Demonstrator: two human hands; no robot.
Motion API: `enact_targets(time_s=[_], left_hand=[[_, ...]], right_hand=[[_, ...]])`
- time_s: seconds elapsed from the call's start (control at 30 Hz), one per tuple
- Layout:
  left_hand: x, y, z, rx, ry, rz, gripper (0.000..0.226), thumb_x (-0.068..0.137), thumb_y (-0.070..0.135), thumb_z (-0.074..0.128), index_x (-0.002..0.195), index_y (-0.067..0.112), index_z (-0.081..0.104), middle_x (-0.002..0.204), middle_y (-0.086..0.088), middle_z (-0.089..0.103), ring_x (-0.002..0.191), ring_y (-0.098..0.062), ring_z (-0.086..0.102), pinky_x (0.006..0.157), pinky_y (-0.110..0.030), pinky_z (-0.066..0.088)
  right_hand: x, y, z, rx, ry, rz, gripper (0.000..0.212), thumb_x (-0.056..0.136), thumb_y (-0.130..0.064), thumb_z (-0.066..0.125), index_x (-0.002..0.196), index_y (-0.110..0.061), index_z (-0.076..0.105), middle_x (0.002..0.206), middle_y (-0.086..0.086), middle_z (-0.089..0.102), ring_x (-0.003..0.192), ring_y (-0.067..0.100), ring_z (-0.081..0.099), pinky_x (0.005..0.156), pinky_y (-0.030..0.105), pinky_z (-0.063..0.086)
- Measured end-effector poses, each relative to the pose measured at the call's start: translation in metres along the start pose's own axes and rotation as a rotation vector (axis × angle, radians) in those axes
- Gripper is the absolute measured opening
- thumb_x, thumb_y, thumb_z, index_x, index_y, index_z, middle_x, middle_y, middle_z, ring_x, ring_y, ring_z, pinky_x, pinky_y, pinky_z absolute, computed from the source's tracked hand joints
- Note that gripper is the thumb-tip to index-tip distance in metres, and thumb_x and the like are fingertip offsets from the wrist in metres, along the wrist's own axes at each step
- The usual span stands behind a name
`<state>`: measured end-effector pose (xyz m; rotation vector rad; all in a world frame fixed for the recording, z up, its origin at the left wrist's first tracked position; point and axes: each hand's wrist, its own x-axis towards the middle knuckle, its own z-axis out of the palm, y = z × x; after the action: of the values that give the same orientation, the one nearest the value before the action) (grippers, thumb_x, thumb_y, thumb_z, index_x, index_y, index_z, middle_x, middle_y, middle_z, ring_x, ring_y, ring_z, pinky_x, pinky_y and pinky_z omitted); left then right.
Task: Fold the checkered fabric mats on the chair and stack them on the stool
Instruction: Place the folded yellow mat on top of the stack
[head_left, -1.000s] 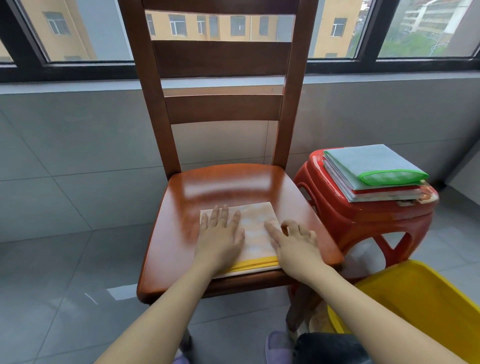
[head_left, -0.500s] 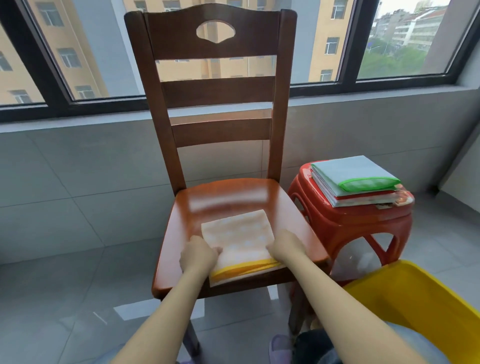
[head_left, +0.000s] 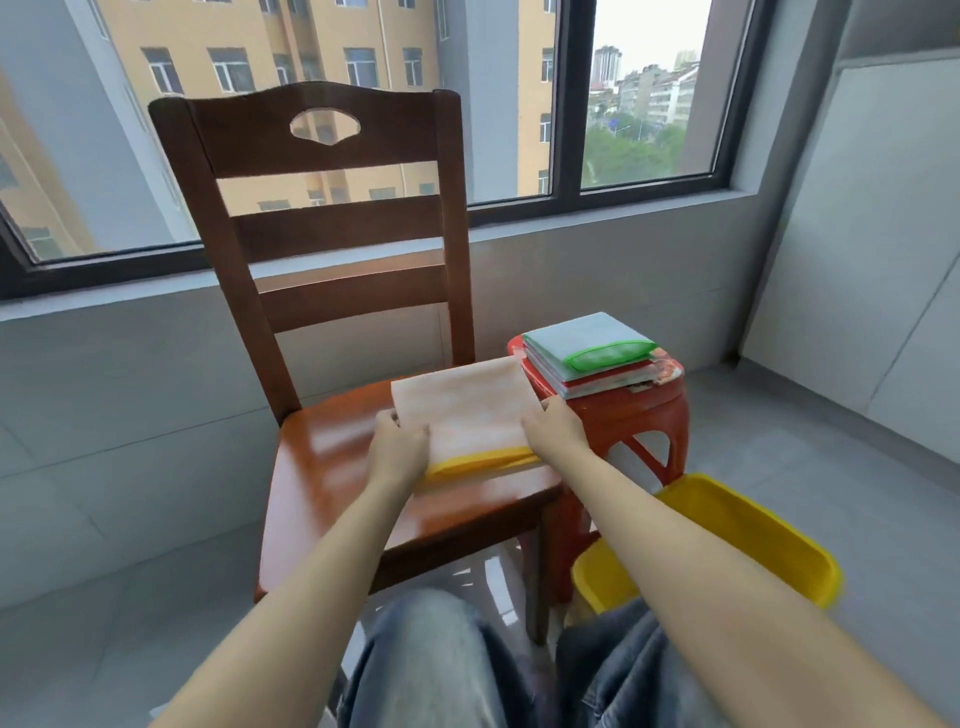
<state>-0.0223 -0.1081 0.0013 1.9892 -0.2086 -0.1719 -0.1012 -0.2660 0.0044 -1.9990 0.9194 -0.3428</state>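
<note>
Setting: grey tiled corner under a window; wooden chair.
Folded mat: lifted above the seat, yellow edge nearest.
Left hand: grips its 9 o'clock edge.
Right hand: grips its 3 o'clock edge.
Red stool: 3 o'clock of chair, bearing folded stack.

Stool top taken (mat stack).

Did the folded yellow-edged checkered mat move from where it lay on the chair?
Yes. The folded yellow-edged checkered mat is lifted off the brown wooden chair seat, toward the red plastic stool.
</note>
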Motion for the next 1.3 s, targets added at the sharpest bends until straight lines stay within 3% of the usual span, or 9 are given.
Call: enact_targets(time_s=[0.13, 0.23, 0.33, 0.6, 0.77, 0.87, 0.97, 1.07, 1.3], left_hand=[[0.001, 0.033, 0.027, -0.079, -0.082, 0.099, 0.046, 0.085, 0.019, 0.049, 0.129, 0.008, 0.044, 0.126, -0.012, 0.057, 0.114, -0.033, 0.053, 0.091, -0.036, 0.043], [0.006, 0.061, 0.053, -0.068, -0.096, 0.154, 0.052, 0.09, 0.009, 0.045, 0.139, 0.006, 0.031, 0.13, -0.015, 0.051, 0.119, -0.035, 0.049, 0.087, -0.031, 0.038], [0.018, 0.083, 0.082, -0.024, -0.094, 0.241, 0.052, 0.087, 0.006, 0.043, 0.138, 0.009, 0.031, 0.126, -0.018, 0.052, 0.116, -0.039, 0.049, 0.084, -0.034, 0.039], [0.077, 0.121, 0.159, 0.017, -0.105, 0.237, 0.059, 0.092, 0.013, 0.044, 0.146, 0.004, 0.02, 0.134, -0.028, 0.042, 0.118, -0.039, 0.046, 0.091, -0.032, 0.037], [0.121, 0.118, 0.216, 0.051, -0.113, 0.183, 0.066, 0.095, 0.02, 0.04, 0.15, 0.005, 0.007, 0.142, -0.024, 0.035, 0.128, -0.037, 0.037, 0.103, -0.036, 0.032], [0.141, 0.104, 0.245, 0.222, -0.07, 0.112, 0.063, 0.095, 0.03, 0.039, 0.149, 0.01, 0.015, 0.143, -0.015, 0.04, 0.132, -0.034, 0.032, 0.107, -0.046, 0.025], [0.148, 0.084, 0.264, 0.321, -0.046, 0.074, 0.059, 0.094, 0.036, 0.041, 0.146, 0.014, 0.026, 0.147, -0.01, 0.034, 0.132, -0.034, 0.028, 0.107, -0.05, 0.023], [0.147, 0.065, 0.276, 0.302, -0.016, 0.029, 0.057, 0.092, 0.036, 0.047, 0.143, 0.016, 0.031, 0.142, -0.012, 0.027, 0.129, -0.034, 0.026, 0.109, -0.044, 0.023], [0.148, 0.065, 0.277, 0.215, -0.083, -0.065, 0.064, 0.093, 0.031, 0.049, 0.149, 0.02, 0.019, 0.143, -0.019, 0.033, 0.13, -0.038, 0.028, 0.11, -0.04, 0.024]], right_hand=[[0.01, 0.001, -0.037, 0.074, 0.092, 0.004, 0.028, 0.091, -0.02, 0.046, 0.109, 0.0, 0.053, 0.108, 0.016, 0.058, 0.102, 0.033, 0.053, 0.072, 0.028, 0.031], [0.027, 0.0, -0.067, 0.063, 0.159, -0.03, 0.024, 0.09, -0.019, 0.047, 0.075, -0.003, 0.056, 0.074, 0.009, 0.053, 0.078, 0.027, 0.046, 0.062, 0.031, 0.029], [0.05, 0.002, -0.094, 0.015, 0.218, -0.038, 0.041, 0.089, -0.017, 0.047, 0.051, -0.014, 0.032, 0.055, 0.001, 0.032, 0.066, 0.024, 0.036, 0.049, 0.032, 0.019], [0.141, 0.01, -0.134, 0.052, 0.206, -0.13, 0.045, 0.086, -0.015, 0.05, 0.054, -0.021, 0.02, 0.057, -0.001, 0.017, 0.053, 0.015, 0.015, 0.049, 0.031, 0.01], [0.212, 0.026, -0.14, 0.044, 0.194, -0.1, 0.034, 0.088, -0.011, 0.054, 0.056, -0.007, 0.044, 0.055, 0.003, 0.033, 0.05, 0.017, 0.029, 0.039, 0.02, 0.021], [0.248, 0.049, -0.133, 0.047, 0.164, -0.04, 0.028, 0.088, -0.014, 0.055, 0.097, 0.012, 0.063, 0.086, 0.028, 0.062, 0.075, 0.037, 0.054, 0.057, 0.025, 0.031], [0.268, 0.071, -0.118, -0.036, 0.152, 0.011, 0.032, 0.089, -0.023, 0.052, 0.115, -0.007, 0.064, 0.115, 0.02, 0.063, 0.098, 0.029, 0.054, 0.079, 0.03, 0.04], [0.274, 0.087, -0.106, -0.209, 0.15, 0.081, 0.038, 0.09, -0.028, 0.039, 0.123, -0.03, 0.057, 0.131, 0.015, 0.049, 0.126, 0.034, 0.035, 0.104, 0.043, 0.034], [0.271, 0.094, -0.109, -0.324, 0.034, 0.095, 0.023, 0.089, -0.034, 0.034, 0.076, -0.023, 0.05, 0.107, 0.004, 0.05, 0.103, 0.03, 0.042, 0.089, 0.03, 0.036]])
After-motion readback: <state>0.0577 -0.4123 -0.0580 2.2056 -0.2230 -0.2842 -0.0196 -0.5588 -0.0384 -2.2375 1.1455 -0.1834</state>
